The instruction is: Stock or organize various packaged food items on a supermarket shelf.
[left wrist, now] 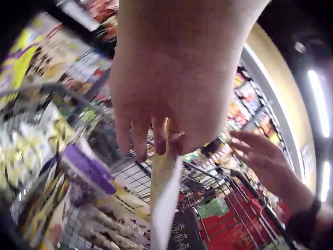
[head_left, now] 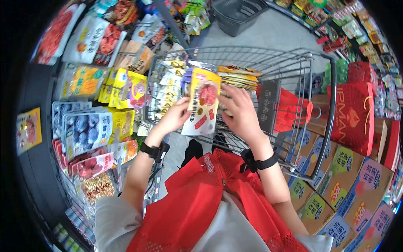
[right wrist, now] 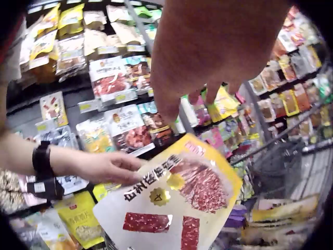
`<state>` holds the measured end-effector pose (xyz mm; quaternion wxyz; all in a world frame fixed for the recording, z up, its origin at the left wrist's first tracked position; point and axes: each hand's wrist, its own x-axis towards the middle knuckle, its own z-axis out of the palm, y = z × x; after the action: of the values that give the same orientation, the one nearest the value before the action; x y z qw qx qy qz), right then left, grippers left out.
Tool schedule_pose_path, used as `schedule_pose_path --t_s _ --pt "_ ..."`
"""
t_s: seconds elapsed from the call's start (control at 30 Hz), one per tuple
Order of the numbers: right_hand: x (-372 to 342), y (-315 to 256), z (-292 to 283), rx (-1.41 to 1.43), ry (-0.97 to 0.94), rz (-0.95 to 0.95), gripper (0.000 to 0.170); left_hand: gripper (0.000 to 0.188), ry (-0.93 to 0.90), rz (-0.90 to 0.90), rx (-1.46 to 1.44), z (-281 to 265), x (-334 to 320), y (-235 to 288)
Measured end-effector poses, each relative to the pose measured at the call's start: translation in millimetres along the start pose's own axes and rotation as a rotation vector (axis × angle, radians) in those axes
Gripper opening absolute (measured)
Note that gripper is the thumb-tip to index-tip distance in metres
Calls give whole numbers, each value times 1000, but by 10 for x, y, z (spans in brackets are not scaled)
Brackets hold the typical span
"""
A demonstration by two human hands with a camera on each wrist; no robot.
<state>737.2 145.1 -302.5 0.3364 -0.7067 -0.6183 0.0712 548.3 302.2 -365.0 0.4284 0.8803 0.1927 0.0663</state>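
Note:
A yellow and white snack packet (head_left: 203,101) with pictures of red meat is held upright over a shopping cart (head_left: 273,56). My left hand (head_left: 175,114) pinches its left edge between thumb and fingers. In the left wrist view the packet (left wrist: 164,192) shows edge-on below the left hand (left wrist: 171,88). To the packet's right is my right hand (head_left: 241,114), fingers spread and holding nothing. The right wrist view shows the packet's printed front (right wrist: 171,200), with the right hand (right wrist: 213,52) above it and apart from it.
White-yellow packets (head_left: 171,90) and a stack of yellow packets (head_left: 239,77) lie in the cart, beside a red bag (head_left: 289,109). Shelves of snack bags, including blueberry packs (head_left: 86,130), line the left. Cartons (head_left: 344,176) and a red gift box (head_left: 351,117) stand right, a dark basket (head_left: 237,19) ahead.

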Motion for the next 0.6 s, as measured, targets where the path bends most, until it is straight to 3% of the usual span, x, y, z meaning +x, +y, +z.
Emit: schedule_pose_path --t_s 0.07,0.2,0.27,0.3,0.33,0.4,0.43,0.47,0.5,0.53,0.6 --pt "132 -312 81 -121 -68 -230 46 13 75 77 355 -245 -201 364" --pt "242 -764 459 -202 -74 -326 36 15 325 263 633 -609 -667 540" --pt "194 -954 646 -89 -301 -125 25 17 420 310 735 -765 -955 570" --pt "155 -1102 723 -101 -180 -186 18 18 484 331 742 -807 -1125 579" --pt "114 -1222 821 -103 -190 -217 18 19 548 351 750 -862 -1291 569" --pt "60 -1485 1038 9 -20 -52 13 26 555 364 781 -1081 -1689 553" --pt "76 -1597 1079 66 58 25 10 34 787 256 788 -1215 -1908 576" --pt "96 -1685 1099 125 134 102 10 42 1018 147 786 -1322 -2115 579" --pt "104 -1848 1086 341 118 304 12 59 1036 3 697 -1372 -2289 498" --pt "102 -1867 1179 270 86 256 14 59 1053 0 705 -1363 -2407 414" --pt "98 -2100 1146 724 262 388 17 64 1015 -50 -20 -1339 -2564 322"
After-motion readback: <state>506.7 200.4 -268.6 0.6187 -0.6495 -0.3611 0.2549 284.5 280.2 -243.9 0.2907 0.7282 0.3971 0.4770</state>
